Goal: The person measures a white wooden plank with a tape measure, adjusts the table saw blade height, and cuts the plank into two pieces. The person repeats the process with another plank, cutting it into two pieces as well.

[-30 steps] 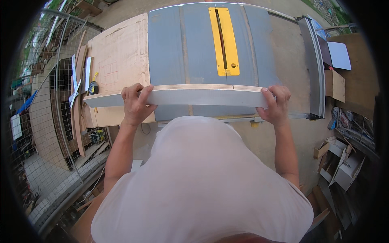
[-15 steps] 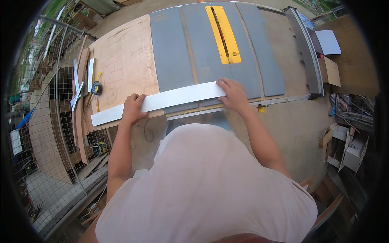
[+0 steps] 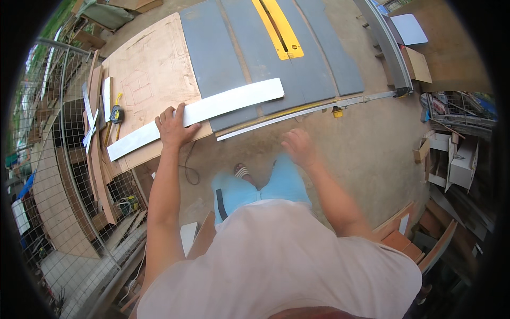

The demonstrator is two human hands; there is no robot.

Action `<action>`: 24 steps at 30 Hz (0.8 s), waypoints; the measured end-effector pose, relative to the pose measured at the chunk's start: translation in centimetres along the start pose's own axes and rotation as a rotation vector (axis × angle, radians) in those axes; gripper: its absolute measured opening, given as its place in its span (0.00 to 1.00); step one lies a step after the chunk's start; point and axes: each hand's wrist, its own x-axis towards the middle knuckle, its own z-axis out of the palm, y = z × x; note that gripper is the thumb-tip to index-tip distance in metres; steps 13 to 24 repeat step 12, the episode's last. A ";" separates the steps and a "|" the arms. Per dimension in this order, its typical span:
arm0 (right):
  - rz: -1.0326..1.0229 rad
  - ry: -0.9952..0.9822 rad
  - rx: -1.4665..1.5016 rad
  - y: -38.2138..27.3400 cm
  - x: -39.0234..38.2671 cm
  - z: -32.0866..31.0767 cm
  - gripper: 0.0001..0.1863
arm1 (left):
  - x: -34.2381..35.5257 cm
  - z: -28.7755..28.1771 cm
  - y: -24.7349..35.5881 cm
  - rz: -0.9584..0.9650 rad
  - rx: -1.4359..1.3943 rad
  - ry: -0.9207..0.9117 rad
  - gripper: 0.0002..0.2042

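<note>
A long white strip of board (image 3: 236, 101) lies across the near side of a table saw, from the plywood side panel (image 3: 159, 58) onto the grey saw top (image 3: 207, 53). My left hand (image 3: 176, 130) grips the strip near its middle, fingers over its face and thumb along the near edge. Off the strip's right end, my right hand (image 3: 299, 148) hangs in the air between the table and my body. Its fingers look curled but are blurred by motion. Farther off, a yellow throat plate (image 3: 272, 21) with a dark slot sits in the saw top.
A tape measure (image 3: 117, 114) and narrow offcuts (image 3: 94, 122) lie at the panel's left edge, beside a wire mesh fence (image 3: 69, 143). A metal rail (image 3: 366, 98) runs along the saw's front to the rip fence (image 3: 387, 45) at right. Scrap wood (image 3: 438, 244) is piled at lower right.
My right hand has let go of the strip's right end and moved down toward my body. My left hand stays on the strip. The view has shifted, showing my blue shorts and a sandalled foot.
</note>
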 end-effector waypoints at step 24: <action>0.252 -0.069 0.094 17.1 -9.1 10.1 0.14 | 0.2 5.6 -1.8 0.082 0.124 0.362 0.43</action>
